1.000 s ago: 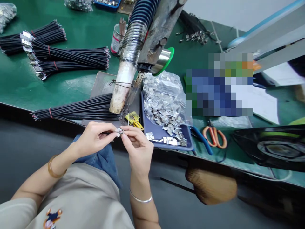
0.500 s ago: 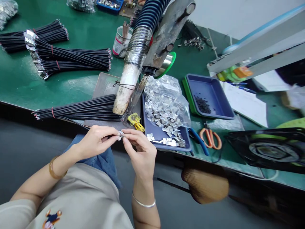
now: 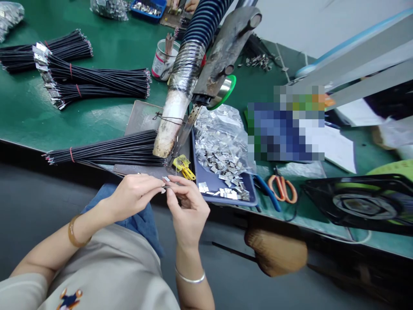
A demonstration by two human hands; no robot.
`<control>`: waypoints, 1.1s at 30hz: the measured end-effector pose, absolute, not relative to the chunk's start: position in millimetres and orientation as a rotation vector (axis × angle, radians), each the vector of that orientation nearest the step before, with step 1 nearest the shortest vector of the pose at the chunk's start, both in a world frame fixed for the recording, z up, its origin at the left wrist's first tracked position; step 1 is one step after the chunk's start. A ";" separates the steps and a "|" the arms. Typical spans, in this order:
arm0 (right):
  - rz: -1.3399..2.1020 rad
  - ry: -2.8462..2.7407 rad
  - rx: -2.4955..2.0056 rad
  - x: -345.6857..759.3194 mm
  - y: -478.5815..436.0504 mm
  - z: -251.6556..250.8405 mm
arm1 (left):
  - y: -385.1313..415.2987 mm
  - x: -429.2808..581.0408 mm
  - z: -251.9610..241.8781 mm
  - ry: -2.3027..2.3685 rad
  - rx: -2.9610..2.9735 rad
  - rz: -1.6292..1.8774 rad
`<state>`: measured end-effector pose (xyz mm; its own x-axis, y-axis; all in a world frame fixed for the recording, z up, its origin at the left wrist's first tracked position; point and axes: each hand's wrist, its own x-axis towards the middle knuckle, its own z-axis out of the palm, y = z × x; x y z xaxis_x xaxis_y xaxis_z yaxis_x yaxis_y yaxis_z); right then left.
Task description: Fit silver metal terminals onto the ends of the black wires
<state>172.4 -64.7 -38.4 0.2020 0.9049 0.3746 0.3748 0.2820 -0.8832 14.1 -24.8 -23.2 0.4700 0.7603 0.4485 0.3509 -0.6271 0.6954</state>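
Observation:
My left hand (image 3: 137,192) pinches at the table's front edge, its fingertips meeting those of my right hand (image 3: 189,206). Between them is a small shiny metal piece (image 3: 166,179), mostly covered by the fingers, so its exact shape cannot be made out. Just beyond the hands lies a bundle of black wires (image 3: 109,147) tied with a red band, one loose wire running below it toward my left hand. Right of my fingers, a blue tray (image 3: 222,199) holds many small flat metal pieces (image 3: 226,165) and a clear plastic bag.
A taped hose (image 3: 172,103) and a soldering iron holder (image 3: 214,69) hang over the work board (image 3: 142,116). Close by are a yellow tool (image 3: 184,167), blue-handled pliers (image 3: 267,191), orange-handled scissors (image 3: 282,188) and a black fan (image 3: 364,204). More wire bundles (image 3: 100,79) lie at left.
Both hands stay together at the edge; my right hand has shifted slightly left and the metal piece has turned between the fingertips. The camera view has moved a little.

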 end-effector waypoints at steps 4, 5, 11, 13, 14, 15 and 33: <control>0.339 -1.396 -1.279 166.1 -66.5 -46.2 | -26.0 16.9 -13.3 1.001 1.674 0.856; 0.337 -1.384 -1.284 166.7 -66.5 -46.4 | -25.0 17.3 -11.5 0.996 1.545 0.818; 0.158 -1.460 -1.226 172.9 -67.9 -37.0 | -15.9 19.5 -10.0 0.970 1.249 0.822; 0.124 -1.550 -1.188 172.4 -68.7 -36.1 | -14.5 20.9 -9.8 0.965 1.238 0.836; 0.133 -1.553 -1.176 172.1 -68.8 -36.9 | -14.1 21.7 -9.4 0.966 1.233 0.843; 0.161 -1.527 -1.172 171.9 -68.8 -38.3 | -13.8 22.4 -8.8 0.970 1.229 0.851; 0.351 -1.341 -1.225 174.8 -65.1 -51.3 | -14.0 24.1 -9.5 1.062 1.192 0.886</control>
